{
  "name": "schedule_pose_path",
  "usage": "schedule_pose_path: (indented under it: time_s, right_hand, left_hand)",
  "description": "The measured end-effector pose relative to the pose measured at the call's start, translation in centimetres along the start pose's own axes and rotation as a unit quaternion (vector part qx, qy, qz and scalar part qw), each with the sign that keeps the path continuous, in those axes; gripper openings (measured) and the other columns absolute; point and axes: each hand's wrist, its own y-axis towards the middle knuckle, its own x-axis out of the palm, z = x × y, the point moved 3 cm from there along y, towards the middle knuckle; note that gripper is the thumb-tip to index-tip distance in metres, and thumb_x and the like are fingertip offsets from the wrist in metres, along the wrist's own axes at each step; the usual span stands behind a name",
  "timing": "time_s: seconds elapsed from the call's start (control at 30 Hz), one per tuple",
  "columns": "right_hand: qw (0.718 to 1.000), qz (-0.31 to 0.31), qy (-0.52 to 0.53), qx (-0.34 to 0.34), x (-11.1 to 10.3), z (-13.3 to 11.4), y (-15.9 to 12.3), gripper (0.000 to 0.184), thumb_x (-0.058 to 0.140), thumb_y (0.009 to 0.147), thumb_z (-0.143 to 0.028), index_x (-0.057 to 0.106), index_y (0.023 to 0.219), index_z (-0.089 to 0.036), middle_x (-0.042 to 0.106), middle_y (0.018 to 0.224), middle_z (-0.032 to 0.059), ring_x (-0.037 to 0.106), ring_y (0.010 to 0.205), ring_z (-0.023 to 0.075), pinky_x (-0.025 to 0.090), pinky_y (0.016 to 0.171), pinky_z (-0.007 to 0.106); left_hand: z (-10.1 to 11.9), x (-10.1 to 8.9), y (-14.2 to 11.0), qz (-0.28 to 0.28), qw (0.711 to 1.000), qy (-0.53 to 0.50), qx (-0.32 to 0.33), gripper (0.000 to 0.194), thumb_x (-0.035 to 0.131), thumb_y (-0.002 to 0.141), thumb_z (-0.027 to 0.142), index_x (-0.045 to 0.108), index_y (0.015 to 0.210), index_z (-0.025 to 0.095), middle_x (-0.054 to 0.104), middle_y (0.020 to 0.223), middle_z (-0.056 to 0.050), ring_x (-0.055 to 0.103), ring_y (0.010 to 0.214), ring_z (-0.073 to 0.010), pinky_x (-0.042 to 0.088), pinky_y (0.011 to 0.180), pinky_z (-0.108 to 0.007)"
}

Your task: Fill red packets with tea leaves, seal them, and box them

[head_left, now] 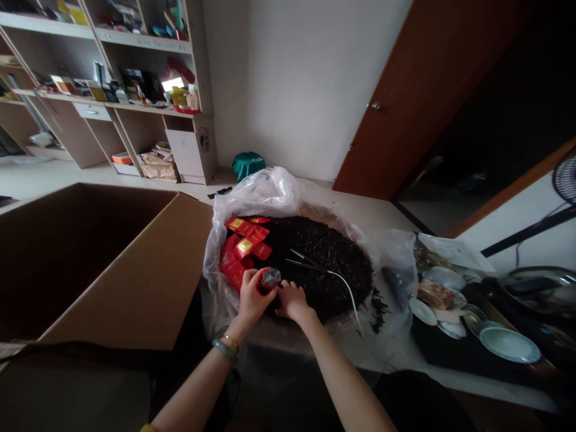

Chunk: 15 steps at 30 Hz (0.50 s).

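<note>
My left hand (253, 295) grips a small red packet, its mouth open upward and the silvery lining (270, 276) showing. Close beside it, my right hand (291, 300) has its fingers curled down at the dark, loose tea leaves (328, 246); whatever is in them is hidden. Several red sachets with gold labels (245, 246) lie in a pile on the left side of the leaves. A black two-armed tool like a hair straightener (308, 264), with a white cord (346, 288), rests on the leaves. Clear plastic sheeting (265, 189) lines the container around them.
To the left stands a large open cardboard box (130, 276). Bowls and dishes (508, 343) sit on a dark surface at right. Some leaves (379, 312) are spilled on the plastic. Behind are shelves (144, 39), a green bin (248, 165) and a brown door (418, 90).
</note>
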Motion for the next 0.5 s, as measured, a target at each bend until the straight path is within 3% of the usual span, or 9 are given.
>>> schedule_pose_path:
  time_s: [0.1,0.2,0.37,0.43,0.5]
  right_hand:
    - [0.999,0.044,0.022,0.018,-0.1,0.8,-0.1,0.049,0.071,0.067,-0.023,0.058,0.113,-0.029,0.055,0.118,0.0100,0.051,0.110,0.0315,0.043,0.081,0.040]
    - [0.992,0.089,0.082,0.030,-0.3,1.6,0.4,0.043,0.070,0.063,-0.015,0.061,0.104,-0.024,0.057,0.111,0.0101,0.055,0.102,0.0288,0.043,0.072,0.033]
    - [0.978,0.135,0.156,0.033,-1.2,3.3,1.3,0.030,0.060,0.064,-0.007,0.062,0.092,-0.020,0.062,0.096,0.0051,0.060,0.082,0.0176,0.041,0.066,0.025]
    - [0.965,0.169,0.197,0.023,-2.1,4.2,1.4,0.028,0.056,0.065,-0.008,0.061,0.090,-0.020,0.064,0.092,0.0026,0.061,0.080,0.0157,0.042,0.068,0.023]
    - [0.936,0.223,0.274,-0.003,-3.6,4.9,1.2,0.024,0.057,0.065,-0.012,0.061,0.087,-0.020,0.065,0.085,0.0001,0.060,0.077,0.0156,0.043,0.069,0.024]
  left_hand:
    - [-0.5,0.4,1.0,-0.007,1.000,-0.006,0.017,0.044,0.070,0.069,0.025,0.060,0.113,0.021,0.051,0.101,-0.005,0.057,0.092,-0.0182,0.056,0.074,-0.031]
    - [-0.9,0.8,1.7,-0.021,0.999,-0.013,0.027,0.046,0.071,0.069,0.026,0.060,0.113,0.020,0.050,0.103,-0.005,0.058,0.091,-0.0178,0.056,0.071,-0.029]
    - [-1.3,1.3,2.0,-0.033,0.999,-0.012,0.020,0.046,0.071,0.069,0.026,0.059,0.113,0.019,0.051,0.101,-0.005,0.059,0.089,-0.0176,0.056,0.072,-0.030]
    - [-1.6,1.6,2.1,-0.038,0.999,-0.012,0.007,0.045,0.071,0.069,0.027,0.059,0.112,0.019,0.051,0.100,-0.005,0.059,0.088,-0.0173,0.056,0.071,-0.030]
    - [-1.9,1.9,2.1,-0.044,0.999,-0.009,0.003,0.046,0.072,0.067,0.026,0.059,0.110,0.019,0.051,0.100,-0.005,0.059,0.087,-0.0171,0.056,0.071,-0.029]
